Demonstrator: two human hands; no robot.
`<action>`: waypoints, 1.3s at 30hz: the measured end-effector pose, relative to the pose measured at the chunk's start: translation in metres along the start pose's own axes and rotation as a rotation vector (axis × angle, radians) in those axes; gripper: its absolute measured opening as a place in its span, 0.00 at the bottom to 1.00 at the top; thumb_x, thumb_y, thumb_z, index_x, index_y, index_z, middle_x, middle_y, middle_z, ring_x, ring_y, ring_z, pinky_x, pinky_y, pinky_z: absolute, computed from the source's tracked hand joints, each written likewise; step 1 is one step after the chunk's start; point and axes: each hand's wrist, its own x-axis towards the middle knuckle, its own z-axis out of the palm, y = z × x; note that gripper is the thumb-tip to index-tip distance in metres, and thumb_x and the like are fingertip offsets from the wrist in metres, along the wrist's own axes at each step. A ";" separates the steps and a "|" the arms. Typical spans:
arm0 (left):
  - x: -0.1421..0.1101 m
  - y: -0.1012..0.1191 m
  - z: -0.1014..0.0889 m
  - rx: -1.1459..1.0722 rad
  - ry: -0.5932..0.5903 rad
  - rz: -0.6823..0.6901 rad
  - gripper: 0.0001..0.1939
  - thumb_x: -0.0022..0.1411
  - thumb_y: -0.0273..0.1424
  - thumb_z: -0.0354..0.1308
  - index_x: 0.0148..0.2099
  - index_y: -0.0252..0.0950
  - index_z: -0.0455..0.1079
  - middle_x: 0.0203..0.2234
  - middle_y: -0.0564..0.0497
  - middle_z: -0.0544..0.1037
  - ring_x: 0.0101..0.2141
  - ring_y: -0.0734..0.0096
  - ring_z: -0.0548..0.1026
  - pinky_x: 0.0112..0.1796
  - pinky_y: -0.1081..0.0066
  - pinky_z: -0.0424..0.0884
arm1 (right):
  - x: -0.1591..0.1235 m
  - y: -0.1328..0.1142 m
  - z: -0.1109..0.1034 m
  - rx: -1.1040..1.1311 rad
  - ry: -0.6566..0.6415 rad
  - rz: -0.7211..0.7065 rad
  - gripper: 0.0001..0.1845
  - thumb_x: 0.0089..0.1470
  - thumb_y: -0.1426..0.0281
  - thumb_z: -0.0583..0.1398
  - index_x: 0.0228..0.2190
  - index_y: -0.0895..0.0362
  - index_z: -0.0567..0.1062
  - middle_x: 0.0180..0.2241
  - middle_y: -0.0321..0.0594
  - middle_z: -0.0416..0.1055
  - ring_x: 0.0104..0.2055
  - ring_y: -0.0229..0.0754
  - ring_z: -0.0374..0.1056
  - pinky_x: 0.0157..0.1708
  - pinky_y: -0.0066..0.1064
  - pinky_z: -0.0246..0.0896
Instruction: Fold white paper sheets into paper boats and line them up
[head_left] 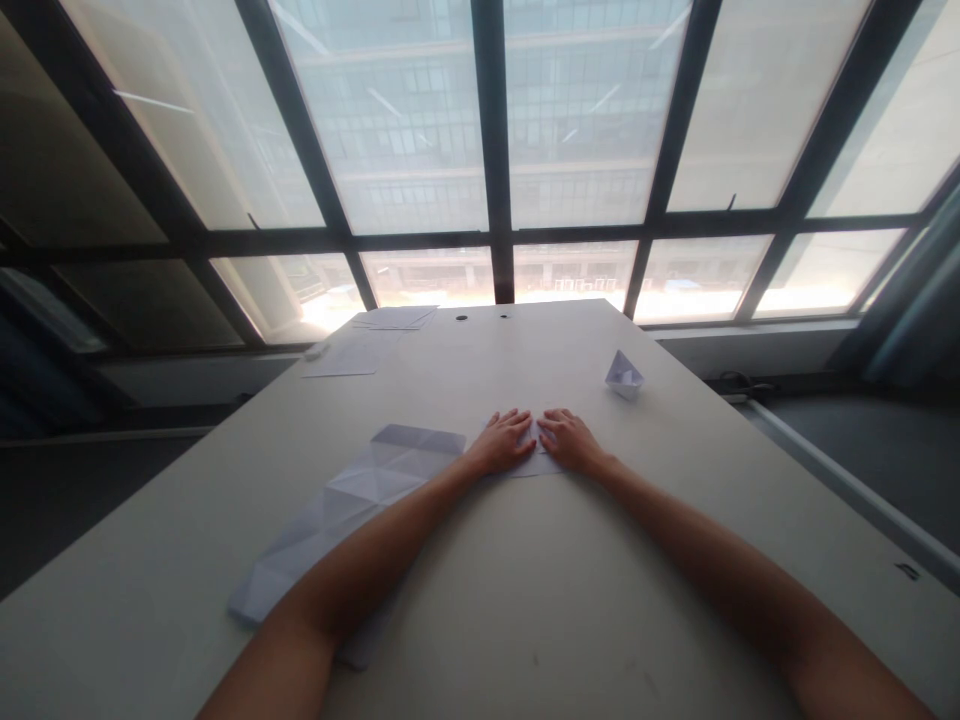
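Our left hand (502,442) and right hand (572,441) lie open on the white paper (535,465). It seems light and easily creased, best held by its edges.

An office or similar workroom, by the look of it: a plain white worktop (555,580) with loose paper (341,358) on it, a wide wall of dark-framed windows (577,120), a multi-storey building (420,110) outside, and curtains (911,290) at the sides
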 end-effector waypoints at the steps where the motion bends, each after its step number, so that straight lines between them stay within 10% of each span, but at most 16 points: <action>1: 0.000 0.000 0.000 0.000 -0.001 0.003 0.29 0.71 0.44 0.46 0.70 0.41 0.55 0.68 0.47 0.58 0.68 0.56 0.53 0.65 0.48 0.47 | 0.000 0.001 0.002 0.003 -0.010 -0.007 0.23 0.64 0.65 0.55 0.58 0.55 0.71 0.60 0.48 0.66 0.63 0.47 0.57 0.63 0.36 0.49; 9: -0.001 0.004 -0.001 0.047 -0.022 -0.038 0.31 0.71 0.47 0.42 0.72 0.42 0.51 0.69 0.48 0.54 0.69 0.55 0.48 0.65 0.46 0.45 | 0.003 0.005 0.010 0.007 -0.146 0.148 0.27 0.68 0.62 0.47 0.66 0.52 0.60 0.69 0.48 0.49 0.71 0.53 0.43 0.66 0.52 0.38; 23: 0.000 0.004 0.005 0.095 -0.014 -0.180 0.40 0.69 0.53 0.41 0.72 0.31 0.49 0.70 0.39 0.50 0.69 0.51 0.45 0.65 0.45 0.41 | 0.003 0.008 0.014 0.002 -0.148 0.182 0.28 0.68 0.63 0.44 0.66 0.56 0.59 0.70 0.46 0.47 0.71 0.52 0.41 0.66 0.53 0.35; 39: -0.003 0.010 -0.003 0.073 -0.026 -0.130 0.34 0.70 0.54 0.38 0.71 0.44 0.53 0.70 0.48 0.52 0.69 0.52 0.46 0.64 0.43 0.42 | 0.004 0.013 0.007 0.039 -0.185 0.138 0.35 0.65 0.51 0.49 0.66 0.53 0.57 0.71 0.48 0.45 0.72 0.52 0.38 0.67 0.52 0.31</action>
